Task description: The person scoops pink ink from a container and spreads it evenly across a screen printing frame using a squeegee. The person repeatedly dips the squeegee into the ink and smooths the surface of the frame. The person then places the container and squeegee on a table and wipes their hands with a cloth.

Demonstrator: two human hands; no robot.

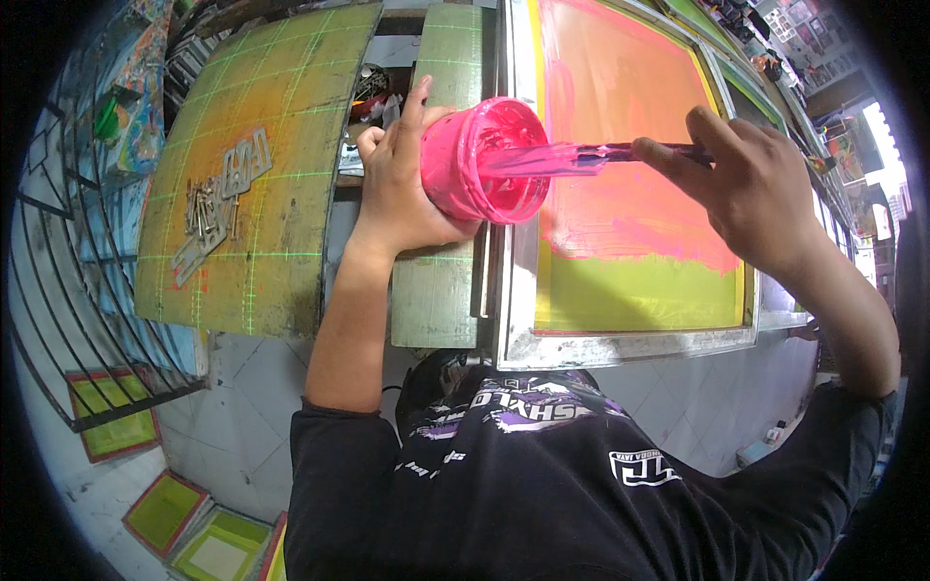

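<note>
My left hand (399, 198) grips a pink tub (451, 169), which is tilted with its mouth toward the right. Wet pink ink coats its rim and inner wall. In my right hand (756, 184) is the dark handle of an ink spatula (581, 158). Its pink-smeared blade reaches into the mouth of the tub. Below both hands lies a screen-printing frame (620, 351) with a pale metal border. Pink ink (610, 232) covers most of its yellow-green mesh (639, 295), leaving a bare strip at the near end.
Left of the frame is a narrow green board (434, 300), then a wide grid-marked board (281, 213) with metal hinge plates (247, 160) and several screws (203, 211). A black metal rack (126, 416) stands at far left. Small screens (165, 510) rest on the floor.
</note>
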